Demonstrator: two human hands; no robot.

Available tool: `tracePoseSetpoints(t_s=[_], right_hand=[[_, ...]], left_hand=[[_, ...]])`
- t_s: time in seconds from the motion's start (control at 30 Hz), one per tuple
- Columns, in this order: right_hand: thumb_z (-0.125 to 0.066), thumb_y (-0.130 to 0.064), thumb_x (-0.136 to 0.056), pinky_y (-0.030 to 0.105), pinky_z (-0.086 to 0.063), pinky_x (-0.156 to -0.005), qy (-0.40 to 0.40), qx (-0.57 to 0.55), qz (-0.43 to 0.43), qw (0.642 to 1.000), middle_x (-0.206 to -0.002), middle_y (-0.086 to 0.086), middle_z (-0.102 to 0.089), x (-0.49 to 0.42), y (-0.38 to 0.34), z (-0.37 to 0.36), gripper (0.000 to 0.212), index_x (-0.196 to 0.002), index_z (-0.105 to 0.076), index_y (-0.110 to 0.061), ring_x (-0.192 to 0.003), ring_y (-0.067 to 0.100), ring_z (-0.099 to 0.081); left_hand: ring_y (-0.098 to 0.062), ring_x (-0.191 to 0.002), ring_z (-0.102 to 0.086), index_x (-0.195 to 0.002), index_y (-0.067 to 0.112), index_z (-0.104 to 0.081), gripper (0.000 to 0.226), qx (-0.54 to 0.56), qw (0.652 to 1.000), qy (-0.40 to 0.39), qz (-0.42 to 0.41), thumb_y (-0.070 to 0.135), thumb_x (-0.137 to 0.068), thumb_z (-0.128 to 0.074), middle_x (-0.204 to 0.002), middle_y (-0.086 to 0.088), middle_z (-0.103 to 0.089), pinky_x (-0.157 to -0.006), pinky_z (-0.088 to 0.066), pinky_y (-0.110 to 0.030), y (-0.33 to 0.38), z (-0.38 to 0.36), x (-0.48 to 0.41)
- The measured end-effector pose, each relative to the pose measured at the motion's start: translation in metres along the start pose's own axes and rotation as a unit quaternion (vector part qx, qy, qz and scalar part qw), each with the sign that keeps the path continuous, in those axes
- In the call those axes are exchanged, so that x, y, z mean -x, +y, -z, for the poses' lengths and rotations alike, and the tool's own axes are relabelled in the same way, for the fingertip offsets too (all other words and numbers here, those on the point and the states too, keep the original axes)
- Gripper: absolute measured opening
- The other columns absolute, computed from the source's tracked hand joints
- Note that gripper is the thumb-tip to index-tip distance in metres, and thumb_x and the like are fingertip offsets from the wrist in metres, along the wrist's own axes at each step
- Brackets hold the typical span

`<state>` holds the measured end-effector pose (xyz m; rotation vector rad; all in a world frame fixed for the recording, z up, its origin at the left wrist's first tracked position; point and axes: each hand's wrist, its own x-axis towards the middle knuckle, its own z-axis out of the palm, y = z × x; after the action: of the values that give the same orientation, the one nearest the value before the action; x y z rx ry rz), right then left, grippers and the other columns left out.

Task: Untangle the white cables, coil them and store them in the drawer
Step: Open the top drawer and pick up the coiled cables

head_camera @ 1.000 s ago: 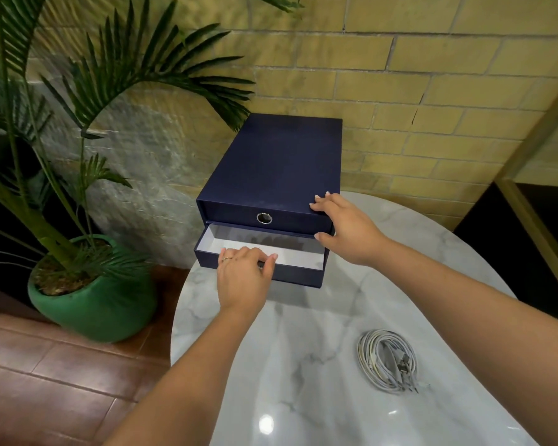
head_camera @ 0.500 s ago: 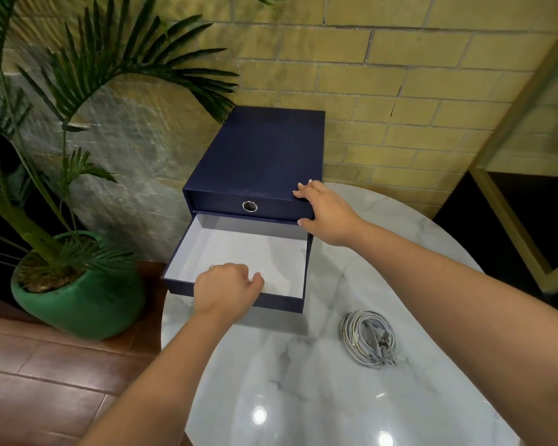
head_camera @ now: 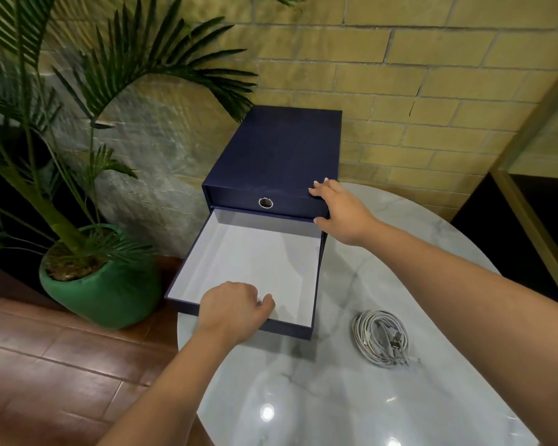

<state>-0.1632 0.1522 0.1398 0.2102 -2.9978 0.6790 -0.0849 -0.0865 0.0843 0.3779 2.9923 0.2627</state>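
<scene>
A navy drawer box (head_camera: 281, 156) stands at the far left of the marble table (head_camera: 351, 397). Its lower drawer (head_camera: 248, 259) is pulled far out and shows a bare white inside. My left hand (head_camera: 234, 309) grips the drawer's front wall, fingers curled over the rim. My right hand (head_camera: 342, 214) holds the box's front right corner, fingers on top and thumb low on the front face. The white cables (head_camera: 382, 338) lie coiled in a bundle on the table to the right of the drawer, apart from both hands.
The upper drawer, with its metal ring pull (head_camera: 265, 203), is closed. A palm in a green pot (head_camera: 103, 284) stands on the wooden floor left of the table. A brick wall rises behind the box. A dark, gold-framed cabinet (head_camera: 529, 239) is at the right.
My left hand has pulled the lower drawer from barely open to far out toward me. My right hand has stayed on the box's corner. The cable coil has not moved.
</scene>
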Motion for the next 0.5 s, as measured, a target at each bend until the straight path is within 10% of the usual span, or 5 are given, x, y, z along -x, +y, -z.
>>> tracePoseSetpoints(t_s=[0.5], right_hand=[[-0.061, -0.023, -0.091, 0.019, -0.022, -0.105, 0.055, -0.131, -0.093, 0.986, -0.141, 0.004, -0.041, 0.105, 0.058, -0.014, 0.048, -0.135, -0.046, -0.016, -0.132, 0.018, -0.036]], left_hand=[[-0.015, -0.108, -0.048, -0.121, 0.020, -0.056, 0.037, 0.208, 0.953, 0.155, -0.159, 0.038, -0.091, -0.047, -0.119, 0.006, -0.057, -0.094, -0.030, -0.019, 0.075, -0.007, 0.001]])
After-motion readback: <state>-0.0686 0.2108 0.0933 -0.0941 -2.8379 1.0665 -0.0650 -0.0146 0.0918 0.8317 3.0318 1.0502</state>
